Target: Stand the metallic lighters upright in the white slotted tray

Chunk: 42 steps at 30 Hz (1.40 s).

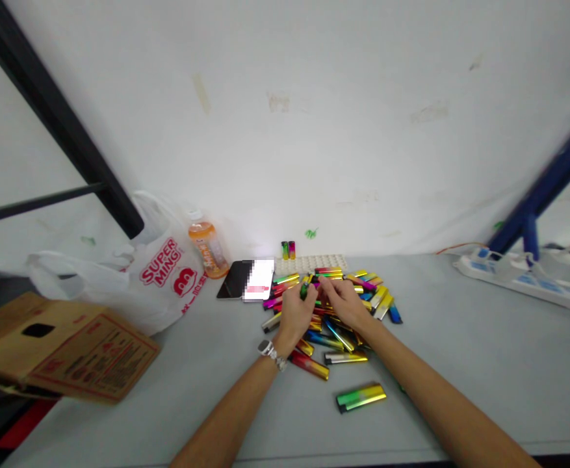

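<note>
A pile of shiny multicoloured lighters lies spread on the grey table. My left hand, with a silver watch at the wrist, is closed round a green lighter over the pile's left side. Close beside it, my right hand has its fingers drawn together and pointing toward the left hand. Whatever is between the right fingertips is too small to make out. Nearer me, a green and gold lighter lies apart from the others. Behind the pile is a white tray with rows of holes; two small lighters stand upright at its left end.
Left of the pile lie a phone with a lit screen and a dark flat device. An orange drink bottle, a white plastic bag and an open cardboard box stand farther left. At right is a white power strip.
</note>
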{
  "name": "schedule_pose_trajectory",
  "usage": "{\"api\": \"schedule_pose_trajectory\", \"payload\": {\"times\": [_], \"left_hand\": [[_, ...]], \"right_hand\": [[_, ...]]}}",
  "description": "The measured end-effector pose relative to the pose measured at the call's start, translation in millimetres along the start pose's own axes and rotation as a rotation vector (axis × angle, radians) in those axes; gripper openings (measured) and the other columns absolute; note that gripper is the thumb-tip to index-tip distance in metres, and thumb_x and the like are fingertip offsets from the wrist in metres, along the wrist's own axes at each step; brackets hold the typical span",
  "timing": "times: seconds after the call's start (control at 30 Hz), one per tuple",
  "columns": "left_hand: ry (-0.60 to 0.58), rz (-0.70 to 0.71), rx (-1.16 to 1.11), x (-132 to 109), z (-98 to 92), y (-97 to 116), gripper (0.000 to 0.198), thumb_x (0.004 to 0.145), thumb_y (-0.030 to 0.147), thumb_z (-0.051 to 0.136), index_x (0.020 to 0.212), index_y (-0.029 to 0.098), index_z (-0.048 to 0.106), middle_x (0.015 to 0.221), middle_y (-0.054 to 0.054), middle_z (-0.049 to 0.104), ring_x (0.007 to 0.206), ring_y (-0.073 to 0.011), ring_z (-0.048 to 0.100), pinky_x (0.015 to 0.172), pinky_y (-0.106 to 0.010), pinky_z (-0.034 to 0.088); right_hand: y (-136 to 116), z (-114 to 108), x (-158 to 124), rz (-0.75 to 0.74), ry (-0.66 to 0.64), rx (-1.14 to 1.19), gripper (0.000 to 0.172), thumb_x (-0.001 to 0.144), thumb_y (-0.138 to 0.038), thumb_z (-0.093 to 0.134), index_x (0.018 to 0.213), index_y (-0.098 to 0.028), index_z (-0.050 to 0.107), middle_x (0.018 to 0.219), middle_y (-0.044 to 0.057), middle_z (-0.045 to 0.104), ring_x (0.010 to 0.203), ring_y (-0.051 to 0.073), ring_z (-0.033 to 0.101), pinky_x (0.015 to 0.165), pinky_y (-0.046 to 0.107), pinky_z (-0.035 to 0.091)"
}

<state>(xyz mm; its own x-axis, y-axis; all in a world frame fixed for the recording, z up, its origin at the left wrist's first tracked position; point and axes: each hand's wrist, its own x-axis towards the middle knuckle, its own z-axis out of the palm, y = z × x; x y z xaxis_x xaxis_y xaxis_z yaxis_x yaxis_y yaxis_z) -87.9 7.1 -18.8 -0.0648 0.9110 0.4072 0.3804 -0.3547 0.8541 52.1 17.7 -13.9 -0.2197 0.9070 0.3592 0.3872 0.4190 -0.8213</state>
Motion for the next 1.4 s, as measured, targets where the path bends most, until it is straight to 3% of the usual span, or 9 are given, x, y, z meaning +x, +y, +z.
{"api": "schedule_pose_trajectory", "payload": {"times": [0.27, 0.53, 0.93, 1.23, 1.4], "left_hand": [[0.032, -0.018, -0.041, -0.8, -0.2, 0.4, 0.038, 0.087, 0.041, 0.050, 0.057, 0.018, 0.046, 0.052, 0.004, 0.046, 0.052, -0.0104, 0.037, 0.052, -0.025, 0.027], [0.016, -0.016, -0.095, -3.4, -4.2, 7.6, 0.049, 0.087, 0.054, 0.051, 0.056, 0.018, 0.042, 0.055, 0.004, 0.039, 0.055, -0.0096, 0.034, 0.054, -0.025, 0.028], [0.042, -0.013, -0.020, 1.5, -4.0, 3.9, 0.037, 0.086, 0.036, 0.050, 0.054, 0.019, 0.042, 0.052, 0.003, 0.044, 0.053, -0.0111, 0.038, 0.054, -0.026, 0.027], [0.042, -0.022, -0.020, 1.3, -3.2, 0.5, 0.038, 0.085, 0.037, 0.050, 0.052, 0.019, 0.042, 0.050, 0.004, 0.044, 0.051, -0.0106, 0.037, 0.053, -0.026, 0.025], [0.032, -0.033, -0.045, 0.6, -5.1, 1.3, 0.040, 0.086, 0.044, 0.052, 0.056, 0.018, 0.047, 0.053, 0.003, 0.045, 0.054, -0.0108, 0.038, 0.054, -0.026, 0.027]], "right_hand": [[0.8, 0.0, 0.5, -0.018, -0.011, -0.027, 0.058, 0.097, -0.057, 0.034, 0.062, -0.017, 0.056, 0.056, 0.000, 0.054, 0.054, 0.013, 0.047, 0.057, 0.026, 0.037], [2.0, 0.8, 1.0, -0.041, -0.020, -0.055, 0.054, 0.098, -0.053, 0.033, 0.062, -0.018, 0.052, 0.055, -0.001, 0.051, 0.055, 0.014, 0.047, 0.056, 0.027, 0.035], [-0.7, 0.2, 0.4, -0.037, -0.038, -0.046, 0.056, 0.099, -0.053, 0.032, 0.064, -0.017, 0.058, 0.057, 0.000, 0.055, 0.055, 0.014, 0.048, 0.059, 0.027, 0.037], [-0.7, 0.7, 0.3, -0.043, -0.038, -0.051, 0.052, 0.098, -0.051, 0.035, 0.061, -0.018, 0.051, 0.056, -0.001, 0.050, 0.055, 0.013, 0.045, 0.056, 0.026, 0.034], [-6.6, 0.7, 0.0, -0.086, -0.036, -0.068, 0.041, 0.096, -0.043, 0.042, 0.065, -0.018, 0.053, 0.058, -0.001, 0.052, 0.056, 0.013, 0.045, 0.057, 0.027, 0.034]]}}
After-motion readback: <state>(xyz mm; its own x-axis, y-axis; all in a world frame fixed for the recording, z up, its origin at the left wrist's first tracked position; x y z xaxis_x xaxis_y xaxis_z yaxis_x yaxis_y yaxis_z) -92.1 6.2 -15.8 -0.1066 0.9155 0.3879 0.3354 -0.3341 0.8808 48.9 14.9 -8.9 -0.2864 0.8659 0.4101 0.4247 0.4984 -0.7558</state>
